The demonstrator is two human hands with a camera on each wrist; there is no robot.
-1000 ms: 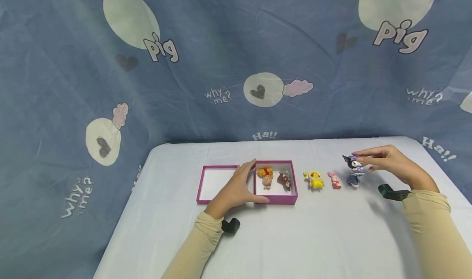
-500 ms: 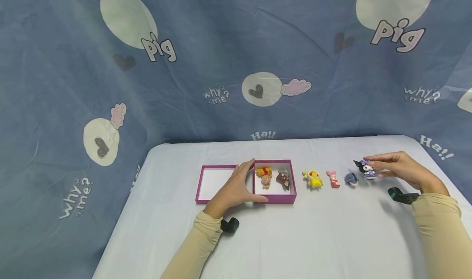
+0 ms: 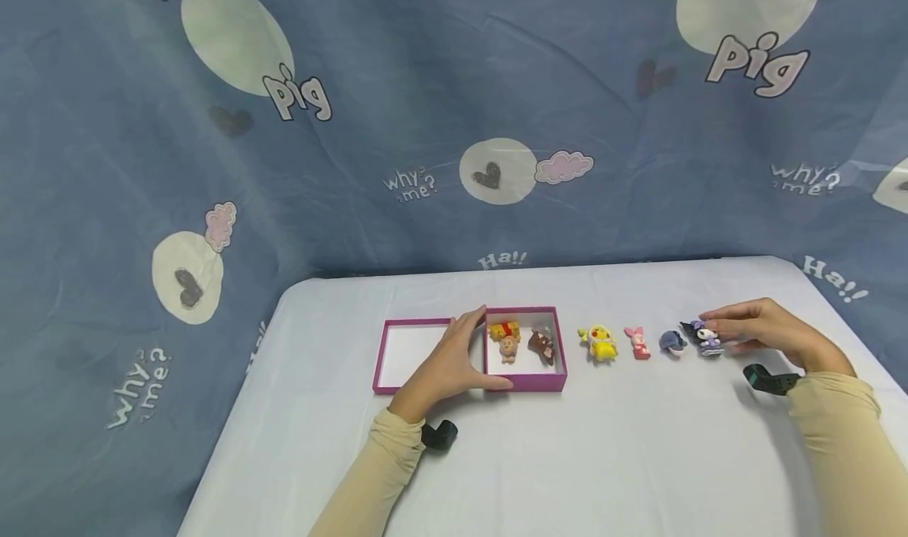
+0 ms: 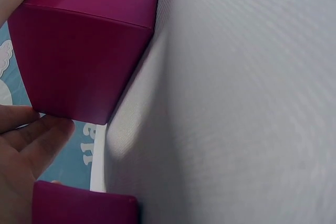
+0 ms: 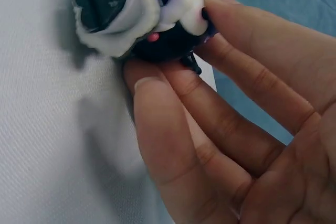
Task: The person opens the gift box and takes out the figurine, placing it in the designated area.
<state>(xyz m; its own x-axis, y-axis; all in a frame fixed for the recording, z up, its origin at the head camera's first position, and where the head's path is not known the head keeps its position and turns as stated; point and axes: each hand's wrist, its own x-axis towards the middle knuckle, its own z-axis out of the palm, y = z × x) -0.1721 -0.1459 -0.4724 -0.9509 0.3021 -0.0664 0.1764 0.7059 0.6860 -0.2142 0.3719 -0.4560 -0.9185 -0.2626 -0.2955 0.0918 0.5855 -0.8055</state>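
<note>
Lying at the left of the white table (image 3: 567, 458), a shallow pink-edged tray (image 3: 407, 352) sits partly behind the left hand (image 3: 443, 371). That hand grips the deeper pink box (image 3: 528, 383), thumb on its near wall, fingertips at the far side. Inside are a yellow bear (image 3: 504, 331), a tan toy (image 3: 508, 350) and a brown toy (image 3: 542, 346). Rightward, outside, come a yellow doll (image 3: 602, 344), a pink toy (image 3: 638, 343) and a blue toy (image 3: 671, 343), then the black-eared toy (image 3: 708, 340), pinched between the thumb and fingers of the right hand (image 3: 769, 332) at the table's right; whether it touches the cloth, I cannot tell.

The box looks like light, stiff card, best held across its walls without squeezing. The black-eared toy is probably light, hard and smooth plastic, a little slippery; the rounded head and body suit a pinch better than the thin ears, which might snap.

No brand shows. The blue backdrop (image 3: 340, 206) reads, left to right, "why me?", "pig", "why me?", "Ha!!", "pig", "why me?", "Ha!!".
</note>
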